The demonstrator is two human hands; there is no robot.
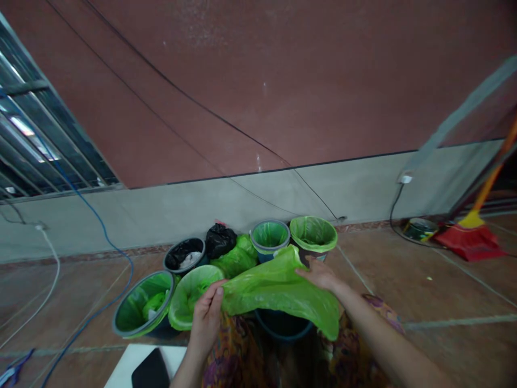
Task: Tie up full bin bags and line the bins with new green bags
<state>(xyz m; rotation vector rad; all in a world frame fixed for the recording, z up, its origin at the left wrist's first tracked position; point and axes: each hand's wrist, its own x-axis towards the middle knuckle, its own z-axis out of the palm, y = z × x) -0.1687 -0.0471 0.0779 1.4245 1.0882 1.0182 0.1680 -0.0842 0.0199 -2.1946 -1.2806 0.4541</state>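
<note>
Hands first: the left hand [207, 315] pinches the near-left edge of a green plastic bag [278, 291] between thumb and fingers, while the right hand [321, 274] grips the bag's far-right part from above, fingers curled into the film. Between them the bag is stretched and sagging, hanging over a dark blue bin [283, 326] that stands just in front of the person's patterned clothing [238, 350]; only the bin's front rim shows under the bag. To the left of the left hand sits a bin lined with a light green bag [189, 296], touching a grey-rimmed bin [141, 307] lined in green with crumpled green film inside. Behind these stands a black-lined bin [183, 254] with something pale in it, then a tied black bag [220, 240] and a bunched green bag [236, 258] on the floor. Beyond the right hand are a blue bin with a green liner [270, 237] and, beside it, a bin whose green liner [313, 233] is folded over the rim. All stand on the brown tiled floor [404, 280] near a grey and red wall [250, 108] crossed by thin cables. A blue cable [103, 231] and a white cable [50, 258] trail at left; a red dustpan [470, 240] with a yellow-and-orange handle leans at right. At the bottom edge lies a white board [125, 366] carrying a dark flat object [151, 372]. No writing or label can be read anywhere.
</note>
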